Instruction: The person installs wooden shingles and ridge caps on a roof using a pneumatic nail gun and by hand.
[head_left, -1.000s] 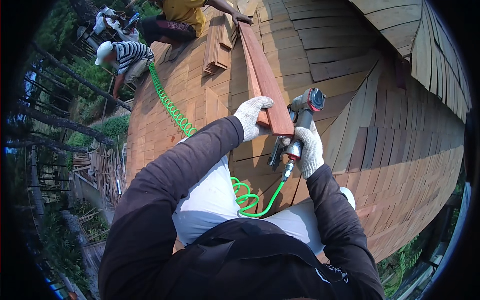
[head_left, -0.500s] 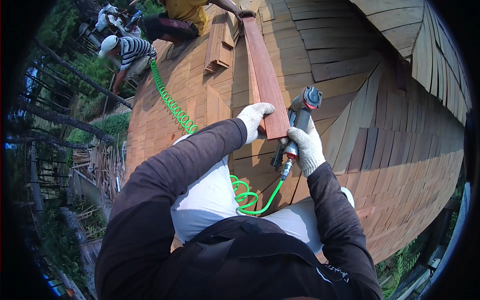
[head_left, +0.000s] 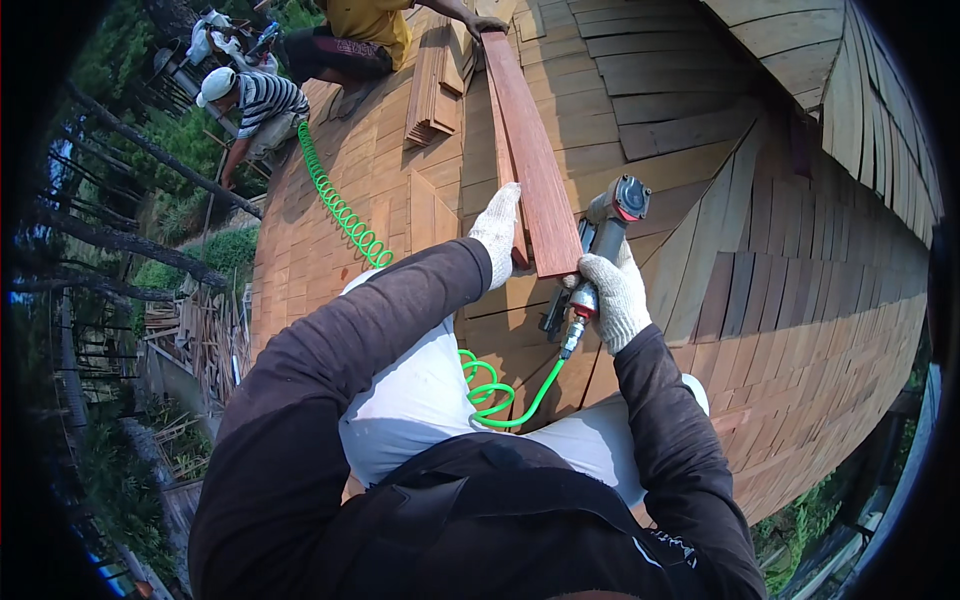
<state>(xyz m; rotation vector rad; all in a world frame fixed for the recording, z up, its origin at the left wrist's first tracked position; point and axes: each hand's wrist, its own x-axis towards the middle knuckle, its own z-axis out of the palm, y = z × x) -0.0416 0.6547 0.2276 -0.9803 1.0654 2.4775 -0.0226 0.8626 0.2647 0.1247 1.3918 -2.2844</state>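
My left hand [head_left: 494, 230], in a white knit glove, has its fingers extended upward against the left side of a narrower reddish board [head_left: 505, 150]. A wider reddish board [head_left: 532, 175] lies over it, slanting away from me to a co-worker's hand [head_left: 485, 25] at its far end. My gloved right hand [head_left: 615, 295] is closed on a nail gun [head_left: 608, 240], beside the near end of the wide board. A green air hose [head_left: 545, 392] runs from the gun's fitting in loose coils between my legs.
A shingled roof [head_left: 360, 170] curves around me, with a raised shingled section [head_left: 770, 45] at upper right. A shingle stack [head_left: 430, 85], a long coiled hose [head_left: 340, 200], a co-worker in yellow [head_left: 380, 30] and another in stripes [head_left: 270, 105] are upper left. Trees border the roof's left.
My left hand has loosened from over the boards' near end; its fingers now point up along their left side. The wide board's far end has risen slightly in the picture.
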